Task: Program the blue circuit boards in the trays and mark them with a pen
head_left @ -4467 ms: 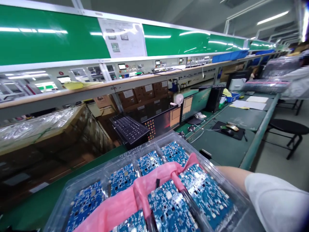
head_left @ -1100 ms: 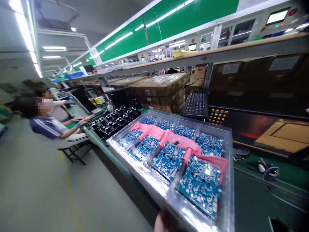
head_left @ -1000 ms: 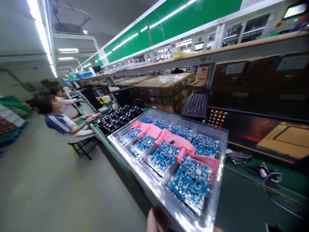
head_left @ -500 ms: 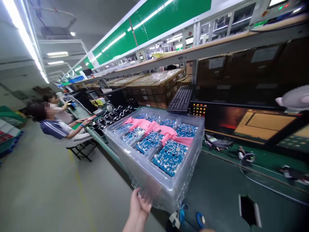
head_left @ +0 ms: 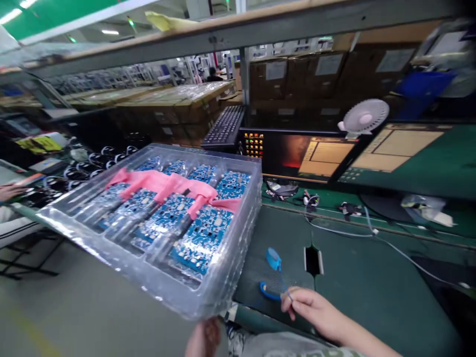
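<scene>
Pinching a blue cord [head_left: 285,285] between closed fingertips, the right hand [head_left: 312,308] is hovering over the bench [head_left: 357,277]. Left of those fingers, the clear tray [head_left: 238,252] is jutting past the bench edge; uneven support or a bump could be tipping it. Whether the left hand [head_left: 202,338], below its near corner, is gripping, I cannot tell.
</scene>
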Demonstrator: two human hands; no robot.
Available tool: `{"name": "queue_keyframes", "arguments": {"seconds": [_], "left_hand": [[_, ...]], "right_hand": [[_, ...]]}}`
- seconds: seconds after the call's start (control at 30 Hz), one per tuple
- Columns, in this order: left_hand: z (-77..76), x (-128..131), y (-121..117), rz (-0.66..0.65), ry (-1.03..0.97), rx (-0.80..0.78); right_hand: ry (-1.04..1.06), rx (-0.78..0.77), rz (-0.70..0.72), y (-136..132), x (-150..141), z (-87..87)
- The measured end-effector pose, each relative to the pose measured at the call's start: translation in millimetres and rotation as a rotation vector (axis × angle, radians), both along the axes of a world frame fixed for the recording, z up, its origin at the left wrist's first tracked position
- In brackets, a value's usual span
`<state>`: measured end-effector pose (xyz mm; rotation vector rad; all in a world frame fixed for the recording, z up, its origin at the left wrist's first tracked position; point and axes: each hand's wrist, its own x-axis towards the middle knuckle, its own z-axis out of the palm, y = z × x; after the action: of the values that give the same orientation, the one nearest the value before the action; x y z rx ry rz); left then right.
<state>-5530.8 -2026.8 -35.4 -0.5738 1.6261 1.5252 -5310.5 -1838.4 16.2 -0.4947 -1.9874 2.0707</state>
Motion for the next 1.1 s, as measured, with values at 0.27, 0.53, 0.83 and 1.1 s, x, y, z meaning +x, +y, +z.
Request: {"name": "queue_keyframes", "arguments": {"seconds": [0.27, 0.53, 0.83, 1.1], "left_hand": [[-18.6, 78, 83, -0.659, -0.077, 0.541], [-49.2, 153, 59, -0.699, -0.175, 0.507], [-12.4, 182, 56, -0.49, 0.25, 0.708], [26.7, 228, 74, -0.849, 0.791, 0.787]], "right_hand": [[0.136, 0.445, 0.311, -20, 21, -51.2], [0.137, 0.471, 0.412, -85, 93, -102.8], [0.243, 0.623, 0.293, -98, 128, -106.0], [0.171, 0.582, -0.43, -63, 151, -136.0]]}}
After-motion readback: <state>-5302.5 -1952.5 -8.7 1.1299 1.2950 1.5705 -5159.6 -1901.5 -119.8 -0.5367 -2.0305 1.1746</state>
